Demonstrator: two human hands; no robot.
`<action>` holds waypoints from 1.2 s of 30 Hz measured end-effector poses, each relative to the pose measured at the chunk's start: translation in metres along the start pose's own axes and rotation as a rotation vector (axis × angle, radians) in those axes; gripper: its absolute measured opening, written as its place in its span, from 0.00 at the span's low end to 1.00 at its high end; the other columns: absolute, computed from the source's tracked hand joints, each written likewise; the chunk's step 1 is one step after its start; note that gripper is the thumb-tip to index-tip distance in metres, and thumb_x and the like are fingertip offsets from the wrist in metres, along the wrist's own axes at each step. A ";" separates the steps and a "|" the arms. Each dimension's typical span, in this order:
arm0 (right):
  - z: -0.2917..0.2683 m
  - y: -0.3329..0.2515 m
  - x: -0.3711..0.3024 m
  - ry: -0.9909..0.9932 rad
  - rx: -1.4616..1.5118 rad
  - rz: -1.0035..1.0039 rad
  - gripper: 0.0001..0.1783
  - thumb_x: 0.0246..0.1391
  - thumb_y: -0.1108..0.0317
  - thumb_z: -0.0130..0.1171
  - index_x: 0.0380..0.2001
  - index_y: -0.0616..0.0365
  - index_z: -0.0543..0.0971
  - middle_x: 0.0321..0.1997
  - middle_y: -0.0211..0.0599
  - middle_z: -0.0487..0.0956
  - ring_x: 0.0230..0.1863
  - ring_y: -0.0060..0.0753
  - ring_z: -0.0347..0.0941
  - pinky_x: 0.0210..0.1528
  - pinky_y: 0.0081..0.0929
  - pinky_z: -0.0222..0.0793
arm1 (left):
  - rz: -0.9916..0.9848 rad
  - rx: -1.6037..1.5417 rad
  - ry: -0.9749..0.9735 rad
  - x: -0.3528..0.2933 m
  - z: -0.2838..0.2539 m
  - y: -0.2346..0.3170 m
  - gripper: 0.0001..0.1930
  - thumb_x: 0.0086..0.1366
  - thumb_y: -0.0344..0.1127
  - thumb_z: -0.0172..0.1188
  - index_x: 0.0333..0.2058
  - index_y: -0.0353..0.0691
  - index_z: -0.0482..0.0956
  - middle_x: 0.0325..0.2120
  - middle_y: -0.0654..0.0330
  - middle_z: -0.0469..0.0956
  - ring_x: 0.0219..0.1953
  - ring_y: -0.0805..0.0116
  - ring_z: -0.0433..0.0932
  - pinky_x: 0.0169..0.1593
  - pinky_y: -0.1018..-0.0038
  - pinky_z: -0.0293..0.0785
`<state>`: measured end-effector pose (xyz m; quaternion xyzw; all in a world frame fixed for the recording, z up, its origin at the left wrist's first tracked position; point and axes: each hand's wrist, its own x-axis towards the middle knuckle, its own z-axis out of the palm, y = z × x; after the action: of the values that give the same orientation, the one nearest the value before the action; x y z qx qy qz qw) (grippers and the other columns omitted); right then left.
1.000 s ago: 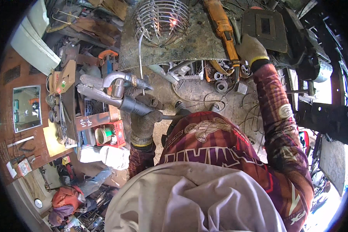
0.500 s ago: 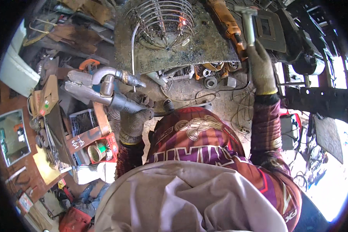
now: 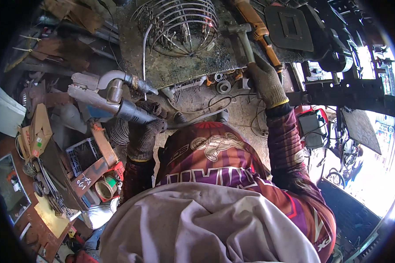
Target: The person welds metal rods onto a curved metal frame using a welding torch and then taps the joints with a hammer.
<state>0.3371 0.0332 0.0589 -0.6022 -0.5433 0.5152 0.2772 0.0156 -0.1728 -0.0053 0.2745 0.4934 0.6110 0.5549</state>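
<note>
My left hand (image 3: 145, 136), in a dark knitted glove, is closed round the black handle of a welding electrode holder (image 3: 134, 113). Its metal jaws point left, and a curved lever rises above them. A pale rod (image 3: 145, 57) runs from beside that hand up towards a round cage of bent metal rods (image 3: 184, 22) on the worktable (image 3: 134, 65). My right hand (image 3: 270, 83), also gloved, grips a hammer (image 3: 246, 44) by its handle, with its head over the table to the right of the cage. An orange glow shows at the cage's right side.
An orange power tool (image 3: 255, 22) and a dark welding mask (image 3: 289, 28) lie at the table's right. Below the table edge sit metal rings (image 3: 224, 87) and cables (image 3: 206, 114). Boxes, crates and scrap crowd the left. A heavy dark metal beam (image 3: 351, 92) stands at the right.
The hammer has come down and to the left, so its head is now lower beside the cage. My left hand keeps its hold on the electrode holder. The whole view has shifted slightly.
</note>
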 end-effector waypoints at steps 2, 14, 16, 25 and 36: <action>0.000 -0.004 -0.003 -0.010 0.003 0.015 0.31 0.67 0.60 0.54 0.68 0.65 0.68 0.36 0.27 0.80 0.25 0.16 0.72 0.27 0.20 0.69 | -0.014 0.003 -0.011 0.002 -0.002 0.001 0.31 0.54 0.21 0.67 0.57 0.40 0.70 0.43 0.59 0.75 0.44 0.62 0.78 0.52 0.54 0.81; 0.003 -0.004 -0.013 -0.134 0.030 0.103 0.30 0.68 0.60 0.54 0.69 0.63 0.68 0.33 0.28 0.78 0.22 0.14 0.70 0.22 0.16 0.67 | 0.018 0.007 -0.072 0.017 -0.005 0.009 0.28 0.53 0.22 0.67 0.55 0.40 0.72 0.43 0.59 0.76 0.44 0.62 0.79 0.53 0.53 0.83; 0.004 -0.001 -0.016 -0.054 0.150 0.101 0.31 0.69 0.60 0.52 0.70 0.64 0.65 0.35 0.27 0.79 0.24 0.15 0.71 0.23 0.17 0.67 | 0.028 -0.033 -0.044 0.017 -0.003 0.008 0.26 0.52 0.19 0.67 0.52 0.38 0.75 0.43 0.58 0.79 0.40 0.64 0.81 0.44 0.62 0.82; -0.004 0.001 -0.001 -0.053 0.065 0.091 0.32 0.69 0.59 0.54 0.70 0.64 0.66 0.35 0.30 0.80 0.24 0.14 0.72 0.23 0.17 0.68 | -0.050 0.001 -0.085 0.025 -0.009 0.008 0.30 0.53 0.20 0.64 0.57 0.38 0.71 0.44 0.58 0.76 0.44 0.61 0.80 0.54 0.51 0.82; -0.014 0.000 -0.001 -0.260 0.087 0.166 0.30 0.69 0.61 0.54 0.69 0.63 0.67 0.37 0.29 0.81 0.26 0.15 0.75 0.27 0.16 0.72 | -0.013 0.005 -0.113 0.022 -0.016 0.007 0.30 0.53 0.21 0.63 0.57 0.36 0.71 0.45 0.56 0.77 0.46 0.59 0.80 0.52 0.50 0.83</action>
<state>0.3500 0.0352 0.0641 -0.5605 -0.5003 0.6329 0.1867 -0.0063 -0.1562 -0.0094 0.3068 0.4647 0.5896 0.5851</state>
